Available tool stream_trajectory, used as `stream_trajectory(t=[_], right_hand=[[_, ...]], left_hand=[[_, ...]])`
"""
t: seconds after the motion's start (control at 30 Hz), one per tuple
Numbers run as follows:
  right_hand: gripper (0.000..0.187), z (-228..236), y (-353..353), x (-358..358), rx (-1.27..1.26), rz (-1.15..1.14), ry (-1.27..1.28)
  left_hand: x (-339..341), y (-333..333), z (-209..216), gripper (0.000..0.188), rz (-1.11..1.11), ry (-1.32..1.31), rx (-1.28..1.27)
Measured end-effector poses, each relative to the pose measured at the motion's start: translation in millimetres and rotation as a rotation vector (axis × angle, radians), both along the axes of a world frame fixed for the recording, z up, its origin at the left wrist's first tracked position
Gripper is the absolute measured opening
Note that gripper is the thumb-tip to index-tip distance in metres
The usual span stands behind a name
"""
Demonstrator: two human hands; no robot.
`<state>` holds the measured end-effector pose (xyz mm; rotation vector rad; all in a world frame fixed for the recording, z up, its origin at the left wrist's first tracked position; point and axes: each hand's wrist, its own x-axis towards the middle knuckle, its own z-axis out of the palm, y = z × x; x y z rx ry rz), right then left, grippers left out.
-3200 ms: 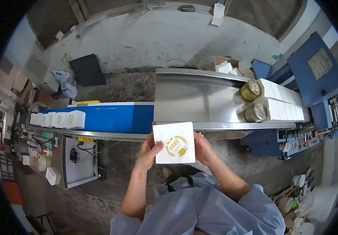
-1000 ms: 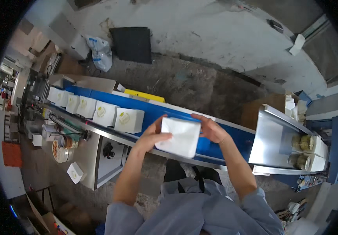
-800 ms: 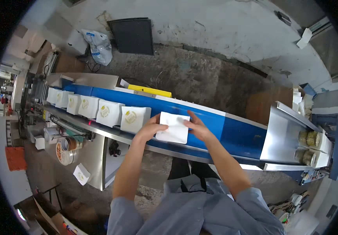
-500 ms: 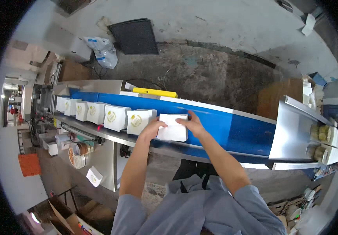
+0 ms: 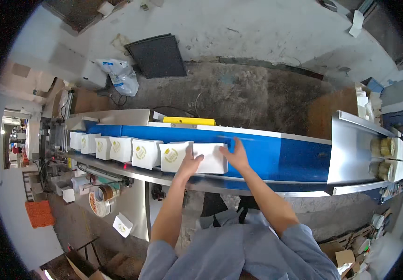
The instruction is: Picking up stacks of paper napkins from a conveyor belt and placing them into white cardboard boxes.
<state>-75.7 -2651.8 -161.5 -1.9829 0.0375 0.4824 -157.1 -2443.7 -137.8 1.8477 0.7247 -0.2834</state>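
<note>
A plain white paper packet (image 5: 213, 159) stands on the blue conveyor belt (image 5: 302, 158) in front of me. My left hand (image 5: 190, 164) is at its left side, thumb on the face and fingers in the gap beside the neighbouring packet. At the right edge my right hand (image 5: 235, 156) has its fingers spread, with the thumb at the packet's edge. To the left runs a row of several white packets with a round gold-green emblem; the nearest emblem packet (image 5: 174, 157) almost touches the plain one.
A metal chute (image 5: 354, 151) at the belt's right end holds clear-wrapped, yellowish round items (image 5: 387, 147). A yellow bar (image 5: 189, 121) lies along the far rail. Tubs (image 5: 99, 205) and a loose white packet (image 5: 122, 225) are on the near-left metal shelf. An orange crate (image 5: 39, 213) is farther left.
The fingers of my right hand have spread away from the plain packet. That packet now sits closer to the row. In the picture, the row has shifted slightly right and down.
</note>
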Motion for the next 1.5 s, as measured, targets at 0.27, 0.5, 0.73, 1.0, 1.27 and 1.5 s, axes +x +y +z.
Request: stream_trajectory(t=[0.27,0.5,0.73,1.0,1.27,1.5], right_hand=[[0.065,93.8,115.9,-74.2,0.294,0.196,0.113],[0.075,-3.0,182.6,-48.3,0.239,-0.065,0.141],[0.083,-6.8,199.8,-54.3,0.175,-0.186,0.352],[0.054,106.7,89.1,-56.9,0.361,-0.092,0.110],[0.112,37.1,32.1,-14.7,0.189,-0.269,0.671],[0.091,55.0,54.4,-26.4,0.149,0.061,0.240]], left_hand=[[-39.1,122.7,32.2,0.068,0.393,-0.118,-0.202],[5.6,143.5,-24.8,0.088,0.085,-0.024,-0.464],[14.4,142.4,-16.6,0.093,0.122,0.058,-0.347],[-16.4,81.4,98.7,0.061,-0.003,-0.367,-0.013],[21.8,29.8,-11.1,0.088,-0.100,0.254,-0.389],[22.6,36.9,-51.6,0.087,-0.115,0.062,-0.684]])
